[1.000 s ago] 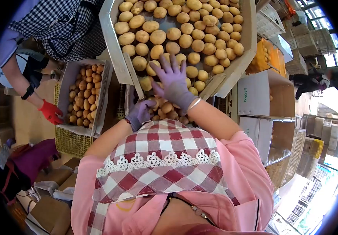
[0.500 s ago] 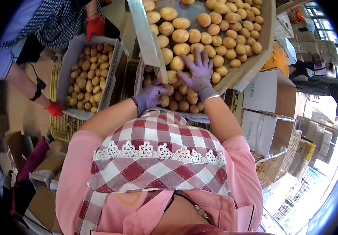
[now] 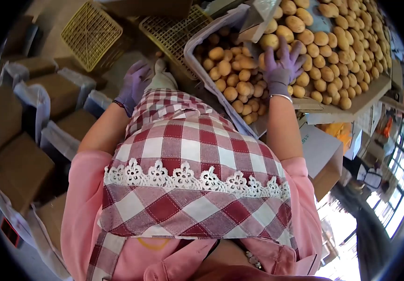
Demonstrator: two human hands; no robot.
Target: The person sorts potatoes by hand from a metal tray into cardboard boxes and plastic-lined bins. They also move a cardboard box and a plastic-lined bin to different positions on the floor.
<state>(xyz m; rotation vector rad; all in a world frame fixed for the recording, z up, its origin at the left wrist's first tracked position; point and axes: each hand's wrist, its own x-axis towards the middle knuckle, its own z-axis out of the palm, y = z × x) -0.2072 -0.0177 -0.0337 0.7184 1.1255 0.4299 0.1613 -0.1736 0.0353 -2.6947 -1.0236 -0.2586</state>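
Observation:
My right hand, in a purple glove, rests with spread fingers on yellow-brown potatoes at the lip of a sloping tray. Just below and left of it stands a lined box partly filled with potatoes; the tray's end overhangs one side. My left hand, gloved too, is down beside my checked apron, away from the potatoes. Its fingers look extended and loosely apart, with nothing seen in them.
A yellow plastic crate lies on the floor at upper left, and another yellow crate is beside the lined box. Several lined cartons crowd the left. A white carton stands under the tray at right.
My view has swung left. My left hand has left the box and dropped to my side. My right hand stays on the potatoes. The red-gloved person and their filled box are out of view.

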